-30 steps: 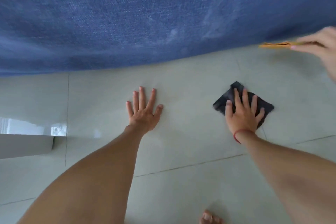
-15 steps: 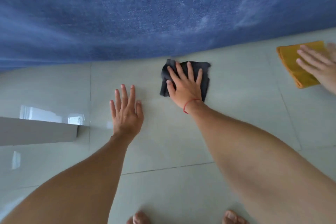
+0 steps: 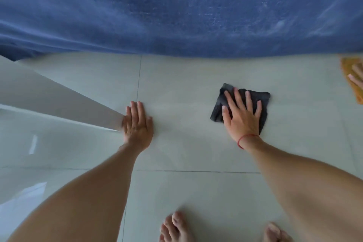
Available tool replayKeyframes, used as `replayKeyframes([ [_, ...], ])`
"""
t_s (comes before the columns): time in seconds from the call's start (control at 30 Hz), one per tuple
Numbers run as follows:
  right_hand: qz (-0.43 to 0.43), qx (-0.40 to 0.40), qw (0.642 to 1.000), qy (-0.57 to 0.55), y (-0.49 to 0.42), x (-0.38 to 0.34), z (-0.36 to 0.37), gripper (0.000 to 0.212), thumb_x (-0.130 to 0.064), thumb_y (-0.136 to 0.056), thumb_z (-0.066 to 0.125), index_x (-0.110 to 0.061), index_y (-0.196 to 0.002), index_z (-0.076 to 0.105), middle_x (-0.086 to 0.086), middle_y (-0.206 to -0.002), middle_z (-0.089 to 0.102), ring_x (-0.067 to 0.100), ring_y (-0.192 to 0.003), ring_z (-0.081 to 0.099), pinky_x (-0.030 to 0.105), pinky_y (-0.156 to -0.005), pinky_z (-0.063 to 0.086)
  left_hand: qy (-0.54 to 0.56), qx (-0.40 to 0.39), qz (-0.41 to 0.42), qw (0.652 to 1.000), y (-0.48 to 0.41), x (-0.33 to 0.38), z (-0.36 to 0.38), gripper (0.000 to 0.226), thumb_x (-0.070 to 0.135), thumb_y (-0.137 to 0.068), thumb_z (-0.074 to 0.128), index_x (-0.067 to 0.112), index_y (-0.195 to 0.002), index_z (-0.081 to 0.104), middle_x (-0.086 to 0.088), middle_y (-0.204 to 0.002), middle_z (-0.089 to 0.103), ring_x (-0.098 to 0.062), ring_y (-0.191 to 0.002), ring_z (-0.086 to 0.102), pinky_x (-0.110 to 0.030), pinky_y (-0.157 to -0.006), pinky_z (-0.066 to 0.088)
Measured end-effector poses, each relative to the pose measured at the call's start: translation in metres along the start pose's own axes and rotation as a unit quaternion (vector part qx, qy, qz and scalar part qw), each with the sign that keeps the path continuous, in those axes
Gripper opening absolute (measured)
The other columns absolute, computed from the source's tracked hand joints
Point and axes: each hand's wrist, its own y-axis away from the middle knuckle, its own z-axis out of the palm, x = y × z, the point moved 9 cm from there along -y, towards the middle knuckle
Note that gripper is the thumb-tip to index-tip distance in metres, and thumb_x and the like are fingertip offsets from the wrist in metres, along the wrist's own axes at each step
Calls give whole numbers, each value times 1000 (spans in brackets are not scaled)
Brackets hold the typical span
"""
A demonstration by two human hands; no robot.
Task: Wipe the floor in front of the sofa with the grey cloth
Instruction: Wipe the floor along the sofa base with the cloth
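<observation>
Partly hidden: grey cloth (image 3: pixel 263 102) under right hand (image 3: pixel 242 118).

Three hands show: the wearer's left hand (image 3: pixel 137 124), their right hand (image 3: pixel 242 117), and one other hand (image 3: pixel 356 76) at the right edge. Two cloths: one grey cloth (image 3: pixel 261 97), one orange cloth (image 3: pixel 348 72). Two bare feet, the left foot (image 3: pixel 175 226) and the right foot (image 3: pixel 277 232). One blue sofa (image 3: pixel 176 10). One red wrist string (image 3: pixel 245 138).

Both arms reach forward, the left hand (image 3: pixel 137 124) flat with fingers together, the right hand (image 3: pixel 242 115) flat with fingers spread.
</observation>
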Motion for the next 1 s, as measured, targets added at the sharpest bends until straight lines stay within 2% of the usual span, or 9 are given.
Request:
replayKeyframes([
  [0.07, 66, 1, 998, -23, -9, -22, 5, 51, -45, -98, 27, -37, -148, 28, -7, -160, 22, 29, -149, 13, 62, -115, 5, 3, -7, 2, 1000, -1, -1, 2, 59, 33, -102, 20, 17, -155, -2, -4, -163, -9, -22, -151, -7, -38, -120, -1],
  [0.13, 61, -1, 998, -36, -16, -62, 12, 51, -44, -98, 30, -36, -149, 28, -6, -161, 21, 31, -149, 11, 63, -114, 3, 4, -14, -1, 1000, -1, -5, 5, 59, 32, -103, 20, 18, -155, -4, -3, -163, -12, -21, -151, -9, -37, -120, -3],
  [0.27, -170, -20, 985, -6, 3, -168, 27, 52, -44, -91, 34, -33, -140, 46, -4, -151, 43, 32, -142, 34, 64, -112, 18, 3, -36, 3, 999, -4, -6, 8, 60, 32, -102, 19, 18, -154, -8, -2, -163, -16, -20, -150, -13, -35, -120, -6],
  [0.4, -290, -62, 955, -3, 34, -195, 35, 53, -47, -94, 30, -35, -145, 37, -6, -157, 32, 27, -146, 26, 58, -117, 14, 24, -51, -1, 998, -3, -5, 4, 59, 31, -102, 18, 20, -155, -5, -2, -163, -14, -20, -151, -12, -36, -120, -5],
  [0.5, -197, -27, 976, -93, 21, -166, 18, 59, -51, -93, 29, -31, -149, 31, 0, -160, 23, 22, -147, 20, 51, -118, 10, 85, 67, -15, 994, 7, 3, -28, 47, 34, -101, 26, 13, -141, 42, -13, -152, 33, -33, -139, 32, -42, -114, 23],
  [0.57, -58, 43, 989, -129, 16, -131, 0, 61, -53, -89, 38, -20, -140, 46, 10, -146, 45, 29, -132, 42, 50, -107, 29, 80, 102, -45, 991, 17, 9, -41, 52, 47, -99, 31, 5, -116, 58, -17, -123, 55, -36, -115, 50, -44, -99, 38],
  [0.67, 74, 20, 989, -127, 18, -102, -9, 62, -62, -78, 54, -9, -111, 60, 12, -109, 61, 34, -104, 57, 43, -88, 40, 98, 30, -101, 990, 22, 19, -33, 66, 65, -85, 47, 4, -108, 56, -15, -113, 58, -34, -110, 55, -44, -95, 45],
  [0.8, 98, -102, 983, -115, 9, -111, -4, 69, -63, -77, 61, -6, -116, 56, 13, -122, 57, 32, -116, 52, 39, -97, 39, 111, -51, -123, 985, 11, 34, -22, 74, 60, -76, 65, 2, -120, 55, -15, -121, 56, -32, -120, 51, -41, -100, 44],
  [1.0, 176, -194, 935, -240, 19, -107, 2, 46, -32, -86, 69, -5, -120, 56, 15, -127, 61, 33, -118, 58, 37, -92, 48, 225, -107, -165, 954, 14, 44, -6, 53, 30, -83, 70, -1, -124, 55, -18, -122, 60, -33, -112, 59, -39, -94, 53],
])
